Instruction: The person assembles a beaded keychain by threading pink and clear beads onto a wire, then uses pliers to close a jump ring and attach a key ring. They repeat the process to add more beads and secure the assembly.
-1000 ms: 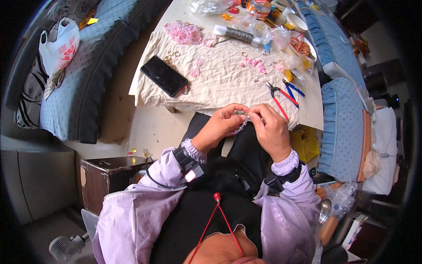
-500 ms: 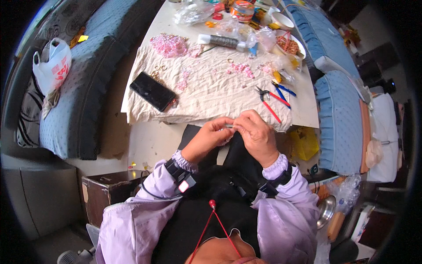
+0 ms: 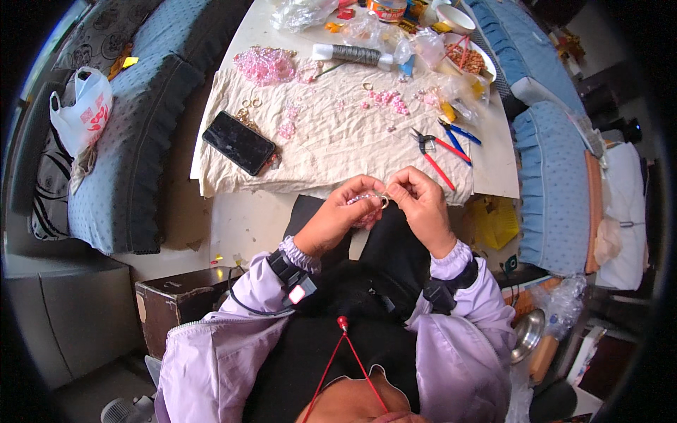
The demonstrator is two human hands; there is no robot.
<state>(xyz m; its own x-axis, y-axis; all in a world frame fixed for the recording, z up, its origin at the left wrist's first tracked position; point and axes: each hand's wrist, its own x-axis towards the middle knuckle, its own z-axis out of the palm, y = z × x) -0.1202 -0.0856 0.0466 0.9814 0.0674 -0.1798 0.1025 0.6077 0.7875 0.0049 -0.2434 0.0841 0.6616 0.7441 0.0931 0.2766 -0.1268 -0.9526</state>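
Observation:
Over my lap, just off the table's near edge, my left hand [image 3: 337, 215] is closed on a strand of pink beads [image 3: 364, 217] that bunches under its fingers. A gold-coloured ring [image 3: 384, 201] shows at the tips of its thumb and forefinger. My right hand [image 3: 424, 211] meets it there in a pinch, thumb against forefinger beside the ring. Whatever lies in that pinch is too small to make out. Red-handled cutters [image 3: 436, 156] and blue-handled pliers [image 3: 457, 141] lie on the cloth beyond my right hand.
A cream cloth [image 3: 331, 158] covers the near table. On it are a black phone [image 3: 238, 142], pink bead strands [image 3: 264, 65], loose pink beads [image 3: 390, 101] and gold rings [image 3: 247, 113]. Farther back lie a spool of grey wire [image 3: 352, 54] and plastic bags [image 3: 303, 13]. Blue-covered seats [image 3: 553, 187] flank the table.
My hands have drawn slightly apart and turned, so the gold ring and more of the pink strand now show. The right hand has shifted a little to the right; the view has tilted slightly.

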